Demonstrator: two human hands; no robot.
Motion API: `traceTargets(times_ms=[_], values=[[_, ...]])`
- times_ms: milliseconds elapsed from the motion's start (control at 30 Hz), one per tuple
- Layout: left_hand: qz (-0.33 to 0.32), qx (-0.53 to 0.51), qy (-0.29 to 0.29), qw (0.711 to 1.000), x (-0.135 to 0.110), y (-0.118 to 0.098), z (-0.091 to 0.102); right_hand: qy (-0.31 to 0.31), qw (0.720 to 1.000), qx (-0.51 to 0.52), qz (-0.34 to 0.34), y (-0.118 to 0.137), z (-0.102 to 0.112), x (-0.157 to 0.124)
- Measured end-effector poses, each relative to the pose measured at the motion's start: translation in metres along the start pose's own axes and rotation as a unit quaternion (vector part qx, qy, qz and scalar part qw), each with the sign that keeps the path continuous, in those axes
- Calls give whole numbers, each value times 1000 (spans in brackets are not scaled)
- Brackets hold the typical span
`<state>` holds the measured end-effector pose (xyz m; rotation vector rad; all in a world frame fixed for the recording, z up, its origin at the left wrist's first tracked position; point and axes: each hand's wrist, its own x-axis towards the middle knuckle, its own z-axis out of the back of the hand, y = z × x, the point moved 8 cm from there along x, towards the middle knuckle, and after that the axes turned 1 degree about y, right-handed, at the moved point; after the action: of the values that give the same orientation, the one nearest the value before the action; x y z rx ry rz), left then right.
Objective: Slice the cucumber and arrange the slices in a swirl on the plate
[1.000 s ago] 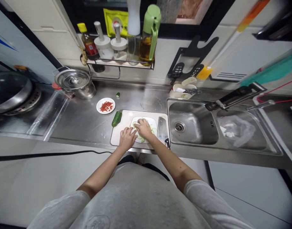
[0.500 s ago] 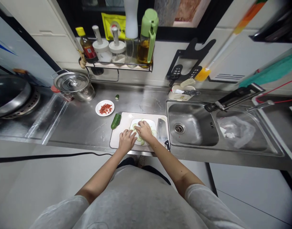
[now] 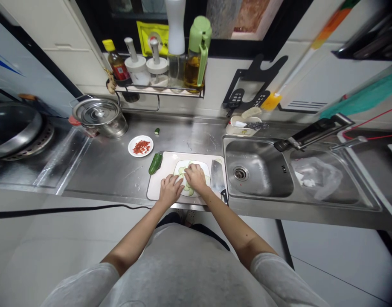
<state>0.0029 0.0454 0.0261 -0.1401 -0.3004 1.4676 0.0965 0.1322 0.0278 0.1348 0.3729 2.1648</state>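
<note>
A white plate [image 3: 206,169] with pale green cucumber slices [image 3: 190,192] lies on a light cutting board [image 3: 166,161]. My left hand [image 3: 170,189] rests at the plate's left side, its fingers apart and reaching over the rim. Over the middle of the plate, my right hand [image 3: 196,178] has its fingers bent down, pinched at a cucumber slice; the fingertips are partly hidden. A cleaver [image 3: 218,175] lies flat along the board's right side, black handle toward me. The cut cucumber [image 3: 155,163] sits at the board's upper left edge.
A small plate of chopped red pieces [image 3: 132,150] and a cucumber end [image 3: 157,131] lie behind on the counter. To the right is a double sink [image 3: 262,175]; a lidded steel pot [image 3: 101,119] stands left. Above hangs a seasoning rack [image 3: 157,90].
My right hand has shifted slightly over the plate, its fingers drawn closer together and more bent. The left hand stays nearly where it was. The view has tilted very slightly.
</note>
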Motion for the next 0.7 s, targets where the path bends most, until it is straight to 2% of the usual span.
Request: traceTargets(times_ms=[133, 300, 367, 467, 600, 700], values=[[-35, -11, -1, 999, -2, -6, -3, 2, 1000, -6, -8, -1, -3, 0], [-25, -18, 1, 1000, -2, -6, -1, -10, 1000, 6, -9, -1, 2, 1], [-13, -23, 2, 1000, -1, -3, 4, -42, 998, 26, -25, -8, 14, -1], [41, -25, -21, 999, -3, 11, 19, -127, 987, 58, -80, -32, 44, -14], [125, -30, -50, 990, -13, 37, 35, -231, 960, 69, -144, -73, 84, -53], [146, -39, -46, 987, -18, 47, 36, -266, 942, 69, -192, -97, 94, -87]])
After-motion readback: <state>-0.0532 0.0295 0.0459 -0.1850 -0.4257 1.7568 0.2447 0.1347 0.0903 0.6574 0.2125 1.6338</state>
